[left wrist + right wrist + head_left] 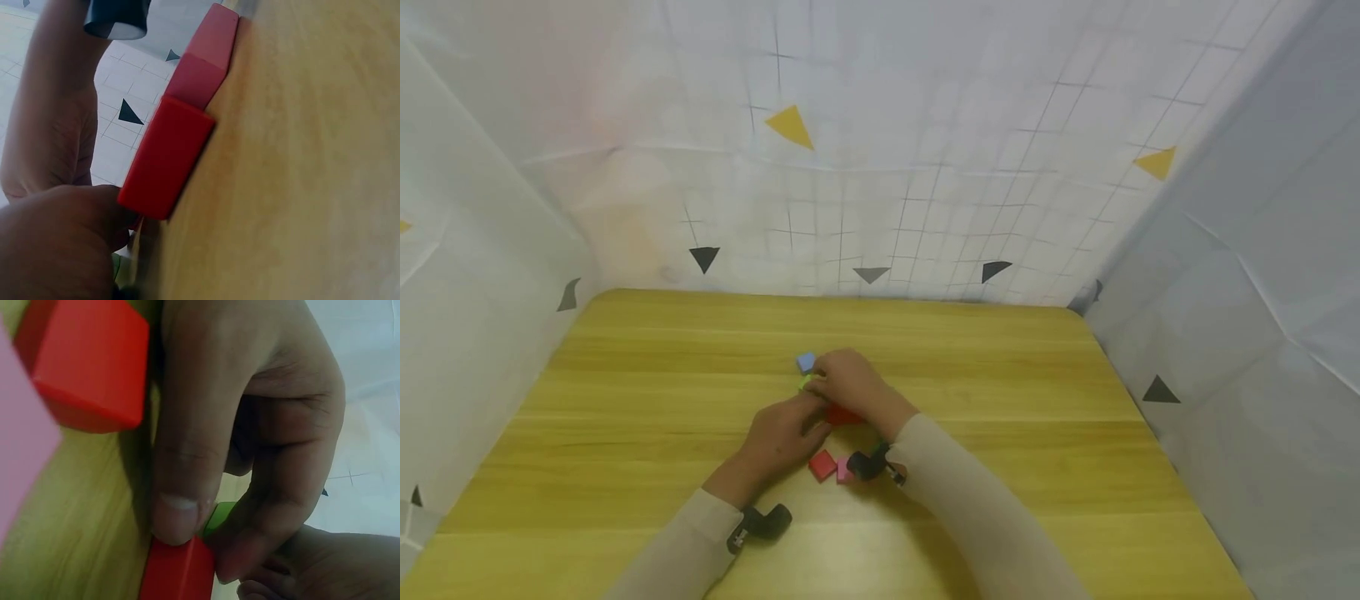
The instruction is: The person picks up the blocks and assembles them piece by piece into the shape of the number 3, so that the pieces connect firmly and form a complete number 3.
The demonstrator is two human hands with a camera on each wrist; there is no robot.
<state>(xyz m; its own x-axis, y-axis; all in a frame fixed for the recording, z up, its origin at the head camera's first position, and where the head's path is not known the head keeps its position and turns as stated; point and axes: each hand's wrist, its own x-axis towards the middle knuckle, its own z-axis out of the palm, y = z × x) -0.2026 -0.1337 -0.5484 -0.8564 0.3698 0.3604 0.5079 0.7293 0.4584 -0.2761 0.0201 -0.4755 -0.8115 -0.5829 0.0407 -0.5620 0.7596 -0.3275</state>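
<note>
My right hand (853, 387) is in front of me, its thumb (178, 515) and curled index finger pinching the end of a red block (178, 569). My left hand (782, 433) is close against it from the left, with its thumb near the same red block; its fingertips are mostly hidden, so its grip is unclear. Beside the fingers a green block (806, 382) shows partly, also behind the right fingers in the right wrist view. Beyond it lies a blue block (806, 362). In the left wrist view, another red block (165, 159) sits near the left thumb.
Nearer to me, the second red block lies on the wooden table (1000, 375) next to a pink block (844, 470). Part of a green thing (880, 450) shows by the right wrist camera. White patterned sheets (925, 167) stand behind and along both sides.
</note>
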